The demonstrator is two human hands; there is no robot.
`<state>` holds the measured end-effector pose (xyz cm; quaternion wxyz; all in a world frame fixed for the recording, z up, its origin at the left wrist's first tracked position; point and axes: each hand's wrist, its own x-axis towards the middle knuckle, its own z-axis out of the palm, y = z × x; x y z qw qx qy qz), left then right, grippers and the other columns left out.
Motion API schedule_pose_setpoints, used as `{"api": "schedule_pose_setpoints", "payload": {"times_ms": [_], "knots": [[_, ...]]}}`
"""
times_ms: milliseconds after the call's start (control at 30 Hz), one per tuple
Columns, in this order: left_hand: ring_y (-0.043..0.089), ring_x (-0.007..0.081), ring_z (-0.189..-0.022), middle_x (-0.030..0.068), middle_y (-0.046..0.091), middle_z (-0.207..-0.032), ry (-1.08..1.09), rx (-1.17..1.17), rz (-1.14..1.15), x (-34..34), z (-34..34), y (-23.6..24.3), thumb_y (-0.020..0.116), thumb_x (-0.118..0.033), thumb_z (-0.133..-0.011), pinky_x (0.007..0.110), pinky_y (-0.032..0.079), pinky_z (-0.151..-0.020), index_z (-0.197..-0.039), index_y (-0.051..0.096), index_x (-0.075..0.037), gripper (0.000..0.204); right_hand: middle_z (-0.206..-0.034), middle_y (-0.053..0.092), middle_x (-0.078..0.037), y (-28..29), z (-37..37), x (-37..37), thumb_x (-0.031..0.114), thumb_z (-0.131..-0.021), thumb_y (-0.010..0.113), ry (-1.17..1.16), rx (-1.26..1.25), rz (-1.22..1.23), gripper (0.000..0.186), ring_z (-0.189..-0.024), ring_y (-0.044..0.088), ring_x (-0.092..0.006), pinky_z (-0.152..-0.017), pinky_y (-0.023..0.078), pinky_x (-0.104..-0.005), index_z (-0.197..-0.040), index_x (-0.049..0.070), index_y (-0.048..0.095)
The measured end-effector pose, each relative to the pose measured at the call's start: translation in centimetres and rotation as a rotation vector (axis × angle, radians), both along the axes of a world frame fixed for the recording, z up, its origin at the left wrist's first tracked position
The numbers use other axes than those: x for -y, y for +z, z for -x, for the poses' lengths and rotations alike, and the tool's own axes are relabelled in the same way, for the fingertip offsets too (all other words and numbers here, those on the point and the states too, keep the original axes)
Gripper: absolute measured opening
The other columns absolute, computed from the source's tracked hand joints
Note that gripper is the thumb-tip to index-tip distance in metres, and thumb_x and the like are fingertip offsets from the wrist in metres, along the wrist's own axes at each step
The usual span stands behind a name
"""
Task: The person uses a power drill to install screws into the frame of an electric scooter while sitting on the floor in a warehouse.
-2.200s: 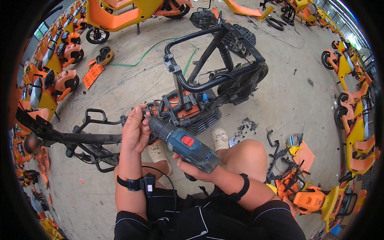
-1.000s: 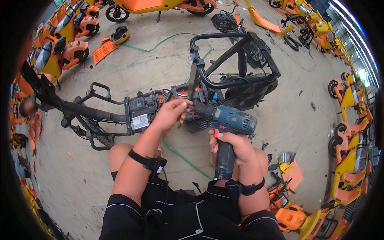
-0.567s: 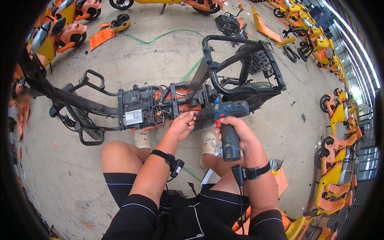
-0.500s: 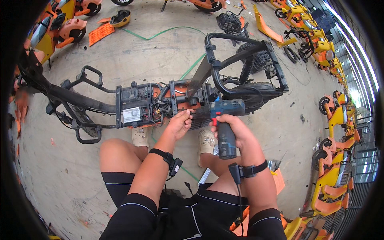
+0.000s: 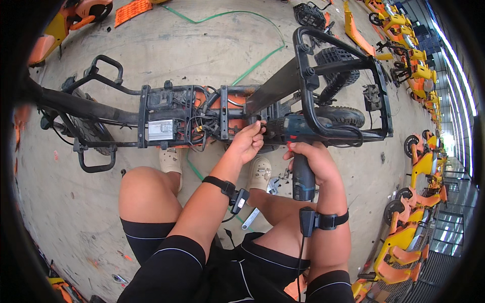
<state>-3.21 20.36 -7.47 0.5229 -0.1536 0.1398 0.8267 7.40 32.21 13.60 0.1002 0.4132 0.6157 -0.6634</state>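
Note:
My right hand (image 5: 317, 160) is wrapped round the grip of a dark blue and black cordless drill (image 5: 303, 182). The drill lies level with its nose to the left, and the loop-shaped black tube partly covers its rear. Just off the drill's nose, the fingertips of my left hand (image 5: 248, 140) are pinched together; whatever they hold is too small to make out. Both hands are at the near side of a stripped scooter frame (image 5: 91, 112), beside its middle section. Exposed wiring (image 5: 199, 123) and a silver controller box (image 5: 160, 130) sit in that section, left of my hand.
A wrench (image 5: 250, 218) and small metal parts (image 5: 275, 185) lie on the concrete floor by my right shoe (image 5: 259, 174). A green strap (image 5: 262, 59) runs beyond the frame. Yellow and orange scooters (image 5: 422, 156) line the right side. An orange panel (image 5: 132, 11) lies at far left.
The view has shifted. My right hand has brought the drill rightward and away from me, so its rear is now under the black tube. My left hand has stayed pinched by its nose.

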Motion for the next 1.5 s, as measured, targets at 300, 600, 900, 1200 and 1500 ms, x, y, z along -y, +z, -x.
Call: {"api": "schedule_pose_setpoints", "payload": {"times_ms": [300, 600, 900, 1200, 1500], "knots": [[0.037, 0.0049, -0.051, -0.0032, 0.05, -0.076, 0.041, 0.223, 0.03, -3.4, -1.6, 1.4, 0.054, -0.03, -0.105, 0.02, 0.028, -0.042, -0.11, 0.058, -0.012, 0.02, -0.083, 0.07, -0.016, 0.0, 0.1, -0.7, 0.019, -0.086, 0.068, -0.009, 0.004, -0.113, 0.03, -0.06, 0.066, -0.0189, -0.056, 0.053, -0.0291, -0.105, -0.004, 0.061], [0.037, 0.0067, -0.049, -0.0032, 0.047, -0.07, -0.036, 0.355, -0.031, -3.8, 0.1, 0.9, 0.049, -0.031, -0.107, 0.022, 0.028, -0.04, -0.087, 0.045, -0.013, 0.027, -0.083, 0.07, -0.014, -0.1, 1.3, 0.4, 0.018, -0.088, 0.069, 0.022, 0.041, -0.197, 0.029, -0.062, 0.065, -0.0174, -0.057, 0.053, -0.0289, -0.106, -0.004, 0.062], [0.036, 0.0071, -0.049, -0.0056, 0.045, -0.066, 0.016, 0.374, 0.147, -4.9, 0.1, 2.4, 0.049, -0.033, -0.106, 0.023, 0.027, -0.041, -0.084, 0.046, -0.015, 0.029, -0.088, 0.068, -0.014, -0.4, 2.1, 0.1, 0.013, -0.088, 0.068, 0.018, 0.019, -0.181, 0.03, -0.067, 0.066, -0.0183, -0.057, 0.055, -0.029, -0.111, -0.004, 0.059], [0.033, 0.0076, -0.05, -0.0059, 0.043, -0.067, -0.055, 0.307, 0.251, -4.9, -0.2, 1.9, 0.052, -0.036, -0.104, 0.024, 0.027, -0.044, -0.096, 0.055, -0.013, 0.025, -0.093, 0.067, -0.014, -1.0, 2.4, -0.4, 0.017, -0.089, 0.069, 0.047, 0.036, -0.199, 0.037, -0.068, 0.067, -0.0197, -0.056, 0.055, -0.0296, -0.118, -0.003, 0.056], [0.033, 0.0069, -0.05, -0.0057, 0.04, -0.067, -0.153, 0.234, 0.226, -3.7, 0.7, 1.5, 0.05, -0.036, -0.105, 0.023, 0.026, -0.044, -0.112, 0.056, -0.007, 0.031, -0.097, 0.073, -0.019, 0.0, 3.2, -0.5, 0.016, -0.088, 0.066, -0.008, 0.015, -0.102, 0.043, -0.059, 0.066, -0.0204, -0.055, 0.055, -0.0314, -0.124, -0.004, 0.055]]}}
